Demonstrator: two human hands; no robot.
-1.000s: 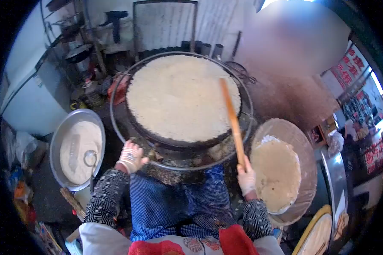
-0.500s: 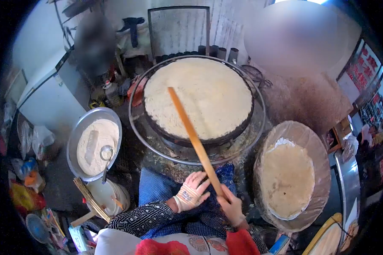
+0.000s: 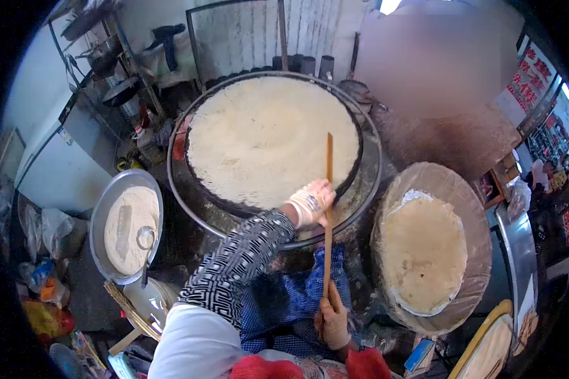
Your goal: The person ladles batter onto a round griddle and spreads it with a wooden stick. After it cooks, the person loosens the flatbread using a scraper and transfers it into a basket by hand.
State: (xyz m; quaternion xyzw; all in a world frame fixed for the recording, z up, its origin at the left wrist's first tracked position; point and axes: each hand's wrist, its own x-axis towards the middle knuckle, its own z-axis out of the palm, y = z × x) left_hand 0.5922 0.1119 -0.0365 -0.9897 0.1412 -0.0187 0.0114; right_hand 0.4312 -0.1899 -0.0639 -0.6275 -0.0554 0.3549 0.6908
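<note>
Free room above the pale sheet (image 3: 265, 139), but wooden stick (image 3: 328, 252) and left sleeve (image 3: 240, 252) across the metal ring (image 3: 170, 161)

Kitchen with wide griddle (image 3: 210, 196)

The left arm (image 3: 231, 268), in a sleeve (image 3: 253, 243) of black-and-white geometric cloth with smooth white fabric (image 3: 196, 347) over its upper part, reached forward and across the body toward the right; the left hand (image 3: 312, 203), in a pale glove (image 3: 305, 208), was turned back upward with its fingers bent, how tightly being unclear; the right hand (image 3: 333, 321) sat low, nearer the torso, its fingers curled into a grip; the right wrist (image 3: 341, 342) bent just beside fuzzy red cloth (image 3: 367, 365).
</note>
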